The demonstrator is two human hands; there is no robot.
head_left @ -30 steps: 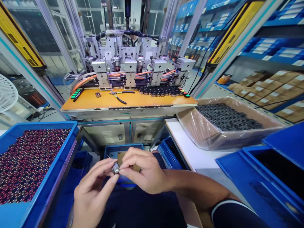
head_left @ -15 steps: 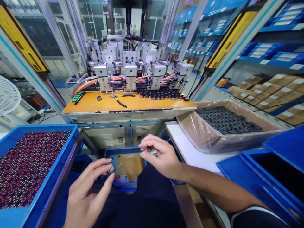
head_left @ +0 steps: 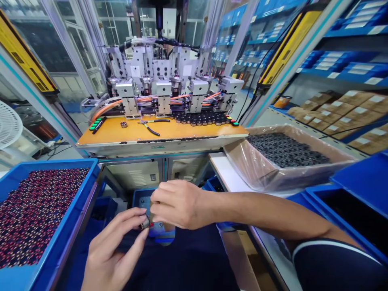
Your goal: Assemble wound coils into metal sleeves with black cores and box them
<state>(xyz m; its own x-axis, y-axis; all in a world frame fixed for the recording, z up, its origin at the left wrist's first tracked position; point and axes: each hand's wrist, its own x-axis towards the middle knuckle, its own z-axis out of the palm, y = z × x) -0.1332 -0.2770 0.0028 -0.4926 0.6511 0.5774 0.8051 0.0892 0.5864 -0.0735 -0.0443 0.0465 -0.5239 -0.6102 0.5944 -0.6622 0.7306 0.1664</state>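
Observation:
My left hand (head_left: 117, 246) pinches a small cylindrical metal part (head_left: 144, 222) between thumb and fingertips, low in front of my body. Close beside it on the right is my right hand (head_left: 178, 204), palm down with its fingers curled together. Whatever those fingers hold, if anything, is hidden behind the hand. Below both hands lies a blue bin (head_left: 139, 198), partly covered, with a few small parts and something red in it.
Ahead, a clamping machine (head_left: 163, 87) stands over an orange worktop (head_left: 115, 135) with pliers (head_left: 150, 128), a marker (head_left: 99, 125) and rows of dark round parts (head_left: 200, 118). A blue tray (head_left: 95, 165) of red-and-black parts is left; a plastic-lined box (head_left: 273, 182) of dark parts is right.
My right hand has moved left and slightly down, closer to the metal part, and its fingers have curled in. My left hand keeps its pinch on the part almost in place.

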